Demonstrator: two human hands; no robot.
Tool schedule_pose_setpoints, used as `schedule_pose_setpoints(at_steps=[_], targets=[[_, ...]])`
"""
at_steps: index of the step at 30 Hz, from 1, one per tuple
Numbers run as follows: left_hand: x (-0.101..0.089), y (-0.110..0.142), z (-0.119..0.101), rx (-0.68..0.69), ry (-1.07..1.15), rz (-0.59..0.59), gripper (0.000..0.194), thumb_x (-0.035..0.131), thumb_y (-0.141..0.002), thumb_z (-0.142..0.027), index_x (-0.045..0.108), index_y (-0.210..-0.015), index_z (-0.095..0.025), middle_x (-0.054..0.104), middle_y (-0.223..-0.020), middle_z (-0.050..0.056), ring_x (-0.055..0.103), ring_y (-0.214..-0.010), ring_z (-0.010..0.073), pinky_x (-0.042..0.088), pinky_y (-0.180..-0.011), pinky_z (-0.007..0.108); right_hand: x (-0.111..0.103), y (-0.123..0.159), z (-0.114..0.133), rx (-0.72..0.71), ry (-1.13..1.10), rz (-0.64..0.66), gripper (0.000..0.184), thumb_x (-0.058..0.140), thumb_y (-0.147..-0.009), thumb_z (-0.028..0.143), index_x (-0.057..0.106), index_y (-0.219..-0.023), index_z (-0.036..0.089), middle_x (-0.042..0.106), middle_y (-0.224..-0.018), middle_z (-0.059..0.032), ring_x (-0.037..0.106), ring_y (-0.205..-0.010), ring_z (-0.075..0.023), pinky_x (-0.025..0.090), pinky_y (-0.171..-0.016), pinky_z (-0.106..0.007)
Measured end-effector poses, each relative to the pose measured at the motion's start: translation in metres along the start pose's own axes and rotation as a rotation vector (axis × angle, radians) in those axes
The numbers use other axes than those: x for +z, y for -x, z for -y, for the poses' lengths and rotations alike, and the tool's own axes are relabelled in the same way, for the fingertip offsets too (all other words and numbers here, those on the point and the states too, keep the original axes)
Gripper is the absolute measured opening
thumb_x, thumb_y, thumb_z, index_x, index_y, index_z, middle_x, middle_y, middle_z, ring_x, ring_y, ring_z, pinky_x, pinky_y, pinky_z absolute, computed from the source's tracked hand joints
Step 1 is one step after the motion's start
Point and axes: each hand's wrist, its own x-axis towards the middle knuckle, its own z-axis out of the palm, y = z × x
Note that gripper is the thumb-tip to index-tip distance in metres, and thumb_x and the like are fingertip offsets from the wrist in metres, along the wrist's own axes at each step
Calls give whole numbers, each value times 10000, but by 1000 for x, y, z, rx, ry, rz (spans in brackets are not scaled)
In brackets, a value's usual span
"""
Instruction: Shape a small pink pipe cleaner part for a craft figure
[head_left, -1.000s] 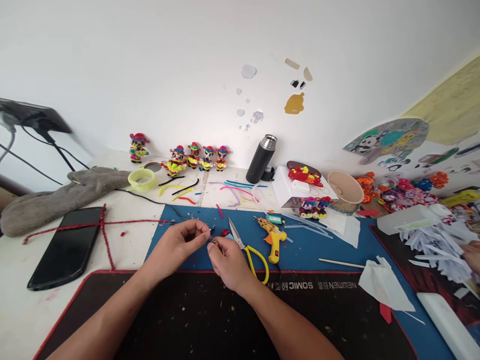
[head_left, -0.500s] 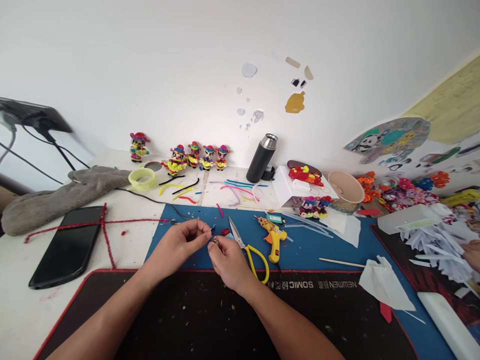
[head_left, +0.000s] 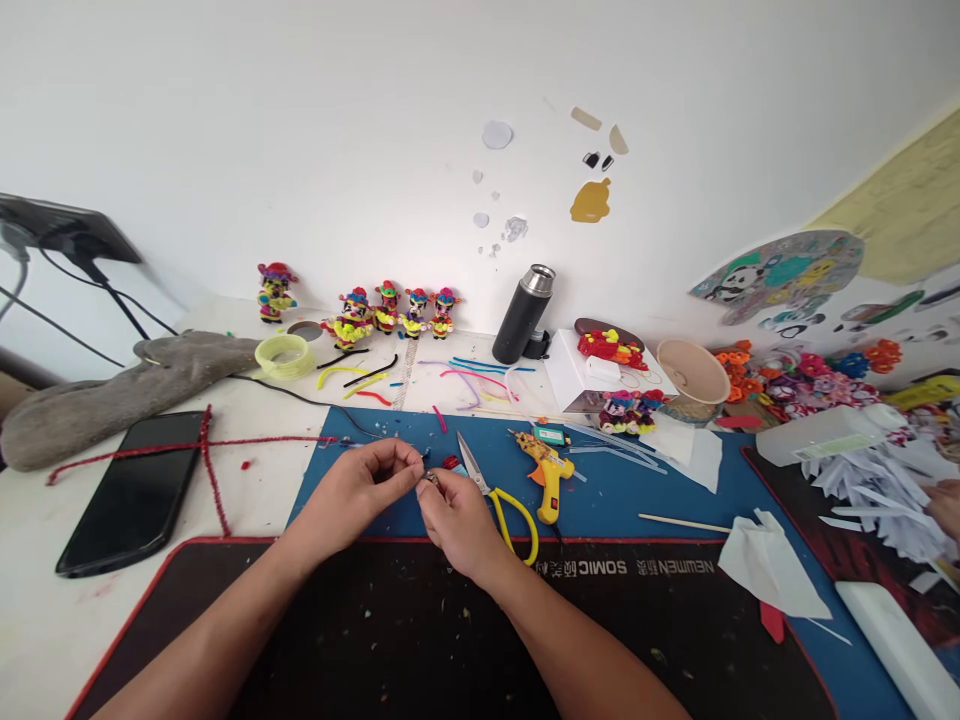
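Observation:
My left hand point(head_left: 381, 477) and my right hand point(head_left: 455, 515) meet over the blue mat point(head_left: 611, 490), thumbs and fingers pinched together. Whatever is between the fingertips is tiny and mostly covered; a dark bit shows there, too small to name. Just behind the right hand lies a small red and light blue piece point(head_left: 453, 464). Scissors with yellow handles point(head_left: 516, 524) lie right of that hand, blades pointing away. Beyond them is a yellow hot glue gun point(head_left: 551, 484). Red pipe cleaners point(head_left: 213, 474) cross a black phone point(head_left: 133, 500) on the left.
Several small figures point(head_left: 352, 318) stand by the wall, with cut pipe cleaners point(head_left: 367, 371) before them. A black thermos point(head_left: 523, 318), a pink bowl point(head_left: 694, 376) and a white box point(head_left: 570, 378) stand behind. At right, another person's hand point(head_left: 943, 508) is beside white paper strips point(head_left: 877, 490).
Both hands stay pinched together in nearly the same place. The camera view has shifted very slightly; nothing else visibly differs.

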Motion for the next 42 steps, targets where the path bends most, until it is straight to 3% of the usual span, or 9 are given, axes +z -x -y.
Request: schedule_pose_setpoints(at_steps=[4,8,19,23,31,42], targets=[[-2,-1,2,5,-11,-22,400,698,-860,-610,697,-876,-210,659,-790,6,590,-765,199,459,-721,293,-4,0,4,5,-295,38,447,632,-934,549,411,-706,235,307,-523,122,175,-424,-54,155,-428,-228],[-2,-1,2,6,-41,-24,424,682,-862,-632,690,-896,-209,667,-795,14,594,-771,207,460,-728,306,-9,0,5,-37,-403,88,450,641,-950,583,500,-752,204,334,-530,112,189,-436,-50,151,-444,-222],[0,0,-2,-3,-43,-22,390,704,-860,-605,696,-880,-215,659,-773,2,583,-742,193,457,-684,276,-9,0,8,-39,-415,32,408,727,-912,580,552,-931,212,390,-533,126,207,-432,-53,176,-447,-216],[0,0,-1,2,-51,-32,376,712,-868,-592,703,-880,-216,648,-779,-4,572,-749,185,446,-694,268,-13,0,8,-69,-425,4,394,716,-929,569,579,-897,201,374,-534,119,201,-426,-50,165,-435,-218],[0,1,-2,16,-114,-26,391,689,-886,-604,698,-867,-213,653,-779,-4,573,-741,183,446,-696,267,-30,-4,13,-113,-376,-186,495,734,-874,660,560,-780,206,343,-500,110,220,-425,-60,168,-431,-230],[2,-1,0,36,-160,-26,400,676,-884,-612,703,-861,-214,678,-799,16,589,-758,200,467,-697,279,-32,-3,14,-99,-347,-140,467,759,-867,628,540,-815,219,342,-546,110,219,-444,-60,161,-446,-241]])
